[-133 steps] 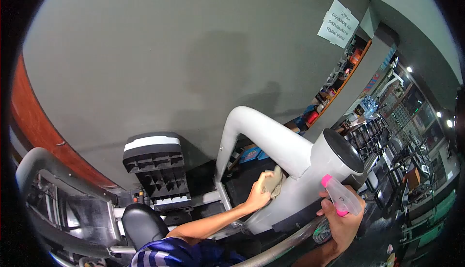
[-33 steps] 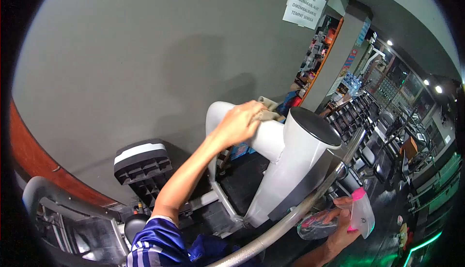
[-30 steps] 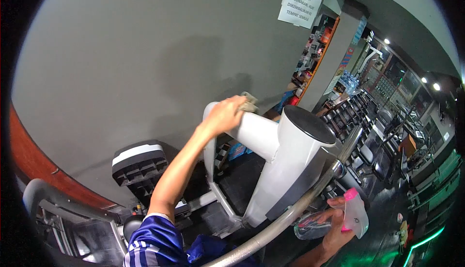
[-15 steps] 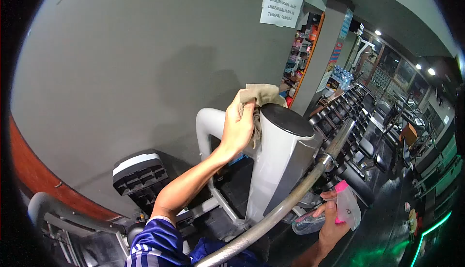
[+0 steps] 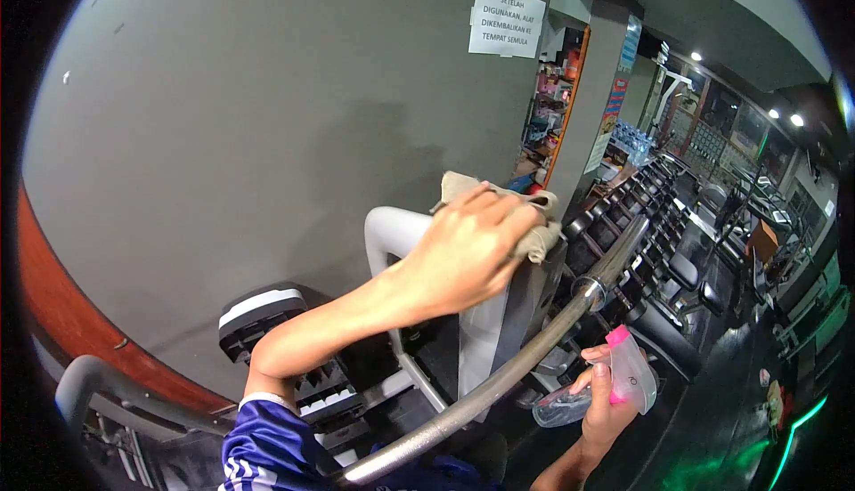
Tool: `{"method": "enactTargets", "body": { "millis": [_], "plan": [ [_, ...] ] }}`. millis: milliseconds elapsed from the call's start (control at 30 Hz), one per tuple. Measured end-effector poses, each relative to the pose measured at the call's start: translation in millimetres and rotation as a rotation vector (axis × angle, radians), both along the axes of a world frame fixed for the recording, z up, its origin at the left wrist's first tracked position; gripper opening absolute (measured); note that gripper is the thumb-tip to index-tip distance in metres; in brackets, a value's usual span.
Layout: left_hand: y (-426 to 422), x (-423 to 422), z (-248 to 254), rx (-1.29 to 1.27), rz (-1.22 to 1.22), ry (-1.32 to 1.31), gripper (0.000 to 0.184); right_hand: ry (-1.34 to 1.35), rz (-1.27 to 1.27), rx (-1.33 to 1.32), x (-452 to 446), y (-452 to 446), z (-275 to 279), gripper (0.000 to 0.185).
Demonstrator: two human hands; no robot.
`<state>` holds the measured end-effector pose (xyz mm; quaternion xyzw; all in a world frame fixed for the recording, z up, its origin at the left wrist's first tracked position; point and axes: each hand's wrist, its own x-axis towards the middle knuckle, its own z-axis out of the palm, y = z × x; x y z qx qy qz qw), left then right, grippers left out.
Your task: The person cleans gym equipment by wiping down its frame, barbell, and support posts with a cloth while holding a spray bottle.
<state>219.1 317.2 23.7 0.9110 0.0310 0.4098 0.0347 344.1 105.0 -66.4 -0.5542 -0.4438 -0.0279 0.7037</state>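
Note:
My left hand point(image 5: 472, 255) is closed on a beige cloth point(image 5: 463, 188), its knuckles up. The cloth lies bunched over the top of a grey machine post point(image 5: 485, 357), whose black cap is hidden under hand and cloth. Low on the right, my right hand point(image 5: 606, 402) grips a spray bottle point(image 5: 563, 409) with a clear body and a pink-and-white spray head. Between the two hands a metal bar point(image 5: 499, 380) runs diagonally, with a collar near its upper end.
A rack of dumbbells point(image 5: 623, 197) stretches away on the right. Beside the post are a curved grey frame tube point(image 5: 383, 233) and a black-and-white pedal point(image 5: 261, 313). A paper sign point(image 5: 506, 19) is taped to the grey wall point(image 5: 223, 135).
My left hand has moved right with the cloth, from the post's left side onto its top, and has turned knuckles up. My right hand still holds the spray bottle.

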Motion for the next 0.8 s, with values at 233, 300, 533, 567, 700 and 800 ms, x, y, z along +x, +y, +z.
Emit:
{"method": "enactTargets", "body": {
  "millis": [233,300,533,567,700,800],
  "plan": [
    [-15.8,12.9,-8.1,0.235,0.058,-0.029,0.042,0.063,0.073,0.046,12.3,-3.1,-0.5,0.023],
    [-27.0,13.8,-13.9,0.316,0.144,-0.042,0.041,0.071,0.132,0.058,22.3,-0.5,0.1,0.022],
    [-36.7,17.7,3.1,-0.061,0.109,-0.018,0.045,0.074,0.299,0.087,55.3,11.0,3.7,0.020],
    [-46.1,20.8,16.2,-0.266,0.138,-0.087,0.047,0.084,0.307,0.077,62.9,8.2,3.6,0.020],
    [-34.9,38.1,38.7,-0.525,0.123,-0.351,0.026,0.129,0.332,0.058,96.4,-10.2,-2.5,0.022],
    [-33.4,42.9,55.8,-0.417,0.139,-0.617,0.018,0.117,0.371,0.044,120.8,-19.8,-2.3,0.021]
  ]
}}
